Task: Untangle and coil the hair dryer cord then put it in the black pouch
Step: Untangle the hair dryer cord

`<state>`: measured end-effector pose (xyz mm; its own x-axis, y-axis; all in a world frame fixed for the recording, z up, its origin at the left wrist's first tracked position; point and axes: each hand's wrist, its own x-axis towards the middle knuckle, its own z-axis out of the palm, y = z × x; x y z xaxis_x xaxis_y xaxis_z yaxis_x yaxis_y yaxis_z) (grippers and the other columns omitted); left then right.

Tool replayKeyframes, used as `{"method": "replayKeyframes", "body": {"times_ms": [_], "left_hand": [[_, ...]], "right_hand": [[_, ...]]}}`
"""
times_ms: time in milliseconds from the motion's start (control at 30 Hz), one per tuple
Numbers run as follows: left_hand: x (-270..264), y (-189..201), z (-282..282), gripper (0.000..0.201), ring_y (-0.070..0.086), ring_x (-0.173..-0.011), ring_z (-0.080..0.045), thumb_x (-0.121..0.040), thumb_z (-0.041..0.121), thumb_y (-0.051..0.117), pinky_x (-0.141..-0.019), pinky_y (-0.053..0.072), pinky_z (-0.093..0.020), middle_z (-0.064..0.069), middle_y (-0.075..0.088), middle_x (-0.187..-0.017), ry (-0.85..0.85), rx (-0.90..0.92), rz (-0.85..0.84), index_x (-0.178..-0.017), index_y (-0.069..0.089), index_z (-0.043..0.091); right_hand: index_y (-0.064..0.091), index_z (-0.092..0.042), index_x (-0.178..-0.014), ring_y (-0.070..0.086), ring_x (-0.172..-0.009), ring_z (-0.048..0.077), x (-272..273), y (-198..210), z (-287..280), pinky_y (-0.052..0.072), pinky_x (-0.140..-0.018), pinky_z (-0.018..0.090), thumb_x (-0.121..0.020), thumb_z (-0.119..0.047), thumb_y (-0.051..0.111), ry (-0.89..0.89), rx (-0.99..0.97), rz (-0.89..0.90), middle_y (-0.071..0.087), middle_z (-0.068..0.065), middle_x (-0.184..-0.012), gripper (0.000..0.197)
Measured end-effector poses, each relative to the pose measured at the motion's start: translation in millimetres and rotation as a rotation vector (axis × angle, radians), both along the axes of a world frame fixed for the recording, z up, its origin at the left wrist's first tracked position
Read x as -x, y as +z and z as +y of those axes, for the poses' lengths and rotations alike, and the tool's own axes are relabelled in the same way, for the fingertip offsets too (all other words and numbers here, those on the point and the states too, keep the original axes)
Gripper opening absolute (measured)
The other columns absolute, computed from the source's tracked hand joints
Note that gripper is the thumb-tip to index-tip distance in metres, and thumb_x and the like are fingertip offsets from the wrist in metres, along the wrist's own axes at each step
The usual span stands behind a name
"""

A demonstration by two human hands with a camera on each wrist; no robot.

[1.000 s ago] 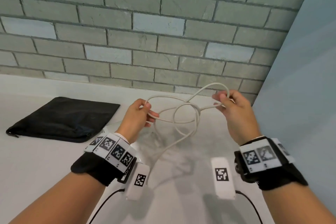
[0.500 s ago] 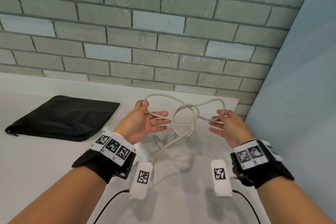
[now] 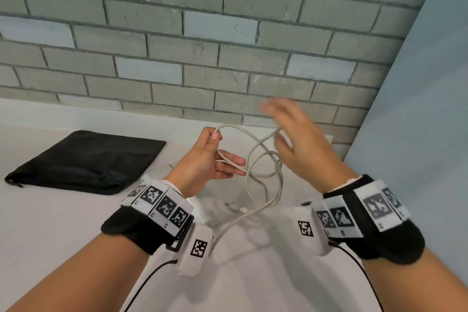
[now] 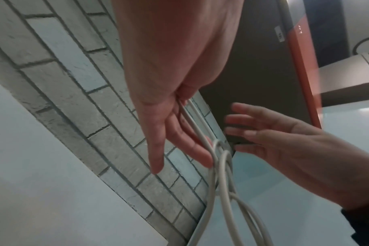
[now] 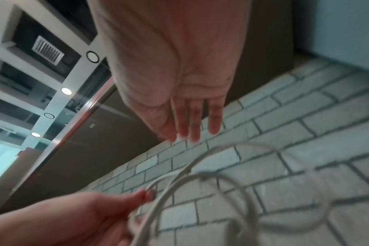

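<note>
My left hand pinches the white hair dryer cord between thumb and forefinger, above the white counter; its other fingers are straight. Tangled loops hang from that pinch, and the plug lies on the counter below. My right hand is open and blurred just right of the loops, holding nothing. In the left wrist view the cord runs along my left fingers. The right wrist view shows straight fingers above the blurred loops. The black pouch lies flat at the left. The white dryer body is mostly hidden behind my left wrist.
A grey brick wall runs along the back of the counter. A pale blue wall closes in the right side. Black cables trail from both wrist cameras near the front edge.
My right hand has let go of the cord loop, opened and lifted up and back. The loops now hang from my left hand alone.
</note>
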<state>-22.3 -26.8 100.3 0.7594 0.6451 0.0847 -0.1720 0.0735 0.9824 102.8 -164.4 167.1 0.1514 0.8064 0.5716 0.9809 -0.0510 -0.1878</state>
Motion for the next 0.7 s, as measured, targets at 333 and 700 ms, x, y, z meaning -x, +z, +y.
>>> {"method": "replayKeyframes", "body": {"times_ms": [333, 700], "left_hand": [[5, -1, -4, 0.024, 0.068, -0.065, -0.027, -0.098, 0.038, 0.023, -0.075, 0.052, -0.038, -0.007, 0.070, -0.080, 0.068, -0.110, 0.029, -0.082, 0.033, 0.024], [12, -22, 12, 0.025, 0.064, -0.082, -0.027, -0.099, 0.034, 0.026, -0.072, 0.049, -0.038, -0.012, 0.063, -0.104, 0.230, -0.079, 0.169, -0.078, 0.037, 0.025]], "right_hand": [[0.064, -0.006, -0.097, 0.053, -0.087, 0.027, -4, -21, 22, 0.038, -0.072, 0.031, -0.090, -0.025, 0.052, -0.019, 0.400, -0.039, 0.038, 0.004, -0.097, 0.023], [0.042, -0.020, -0.074, 0.053, -0.041, 0.002, -54, 26, -6, 0.047, -0.038, 0.019, -0.098, -0.014, 0.031, -0.026, -0.830, 1.004, 0.043, 0.001, -0.070, 0.027]]}}
